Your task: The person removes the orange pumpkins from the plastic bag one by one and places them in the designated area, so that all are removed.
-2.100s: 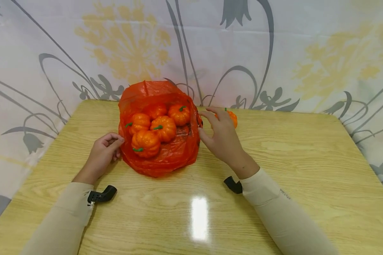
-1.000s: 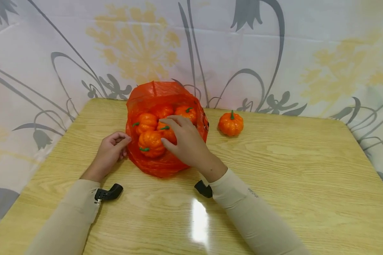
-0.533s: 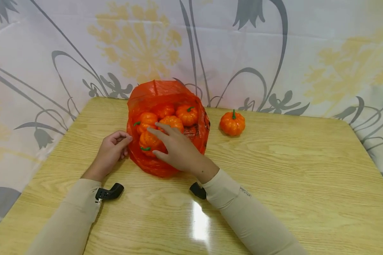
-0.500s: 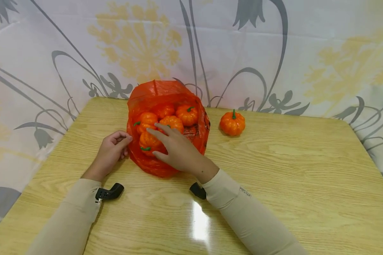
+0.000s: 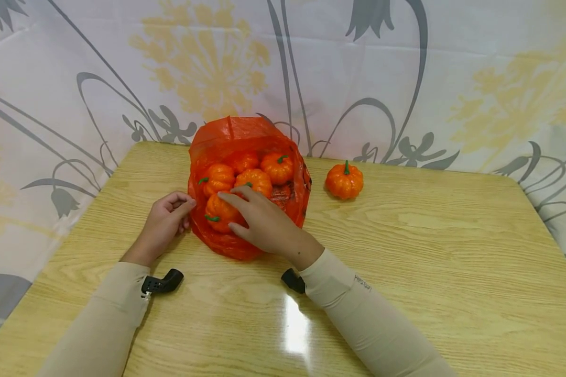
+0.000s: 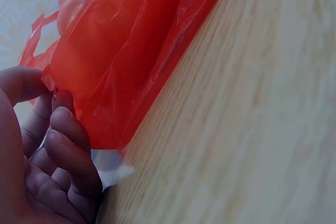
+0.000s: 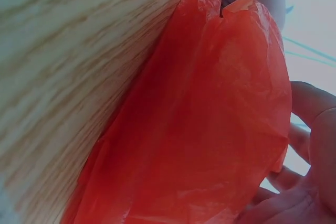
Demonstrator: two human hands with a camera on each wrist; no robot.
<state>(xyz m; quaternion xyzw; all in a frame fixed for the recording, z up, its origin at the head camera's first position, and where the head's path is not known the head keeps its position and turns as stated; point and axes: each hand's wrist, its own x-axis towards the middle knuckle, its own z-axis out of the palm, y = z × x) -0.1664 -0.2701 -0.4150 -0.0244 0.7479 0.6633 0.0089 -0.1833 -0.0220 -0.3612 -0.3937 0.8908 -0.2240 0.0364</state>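
On the left of the table, a thin red plastic bag (image 5: 259,238) lies with its mouth spread wide and several orange pumpkins with green stems inside. My left hand (image 5: 162,222) pinches the bag's rim between thumb and index finger, as the left wrist view shows close up. My right hand (image 5: 269,222) reaches over the near rim, its thumb and fingers curved round the front pumpkin (image 5: 220,213). That pumpkin's right side is hidden under the hand. In the right wrist view the bag wall (image 7: 210,119) covers the pumpkins. Another pumpkin (image 5: 344,180) stands outside, right of the bag.
The wooden table (image 5: 429,262) stretches to the right and toward the front. A flower-patterned cloth (image 5: 320,68) hangs behind its far edge. Black wrist mounts (image 5: 162,283) stick out from both sleeves over the table.
My right hand has come from beside the outer pumpkin, over the bag's right edge, onto the front pumpkin, whose stem has shifted slightly left. My left hand keeps its pinch on the rim.
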